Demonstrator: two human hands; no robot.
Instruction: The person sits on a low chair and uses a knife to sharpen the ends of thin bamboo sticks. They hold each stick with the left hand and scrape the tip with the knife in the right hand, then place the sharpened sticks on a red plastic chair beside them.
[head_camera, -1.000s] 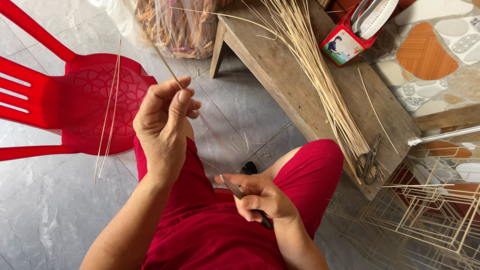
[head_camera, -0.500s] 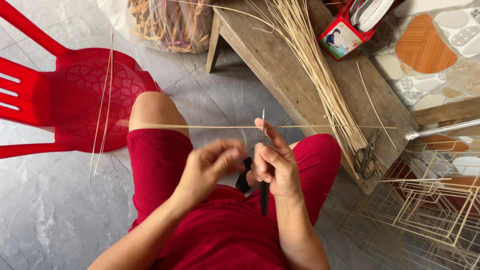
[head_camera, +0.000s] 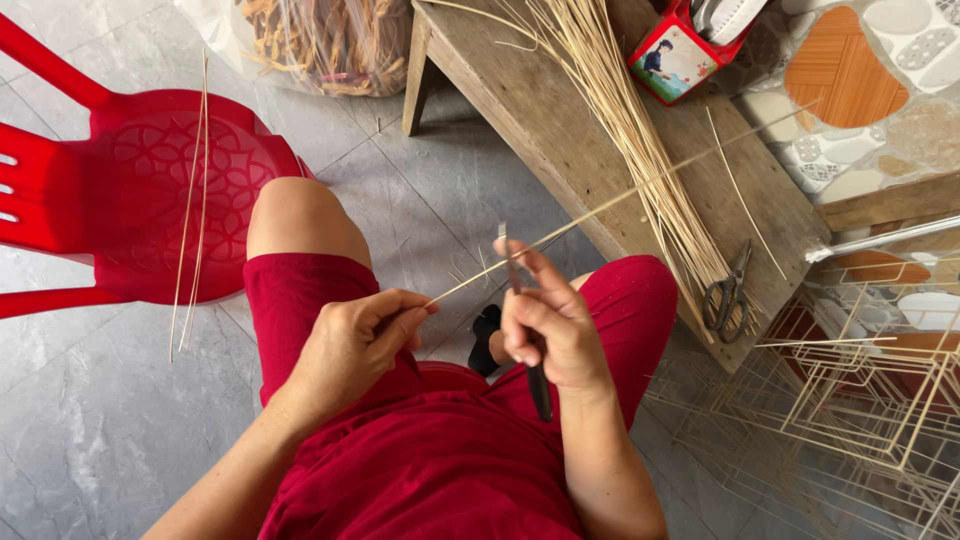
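Two hands work over your lap: your left hand (head_camera: 355, 340) pinches one end of a thin bamboo strip (head_camera: 600, 205) that slants up over the desk (head_camera: 560, 150). Your right hand (head_camera: 550, 325) is clamped on a knife (head_camera: 530, 340), its blade seemingly against the strip.

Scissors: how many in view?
1. The scissors lie on the wooden bench, near its right end beside the bundle of thin sticks. More could be hidden under that bundle.
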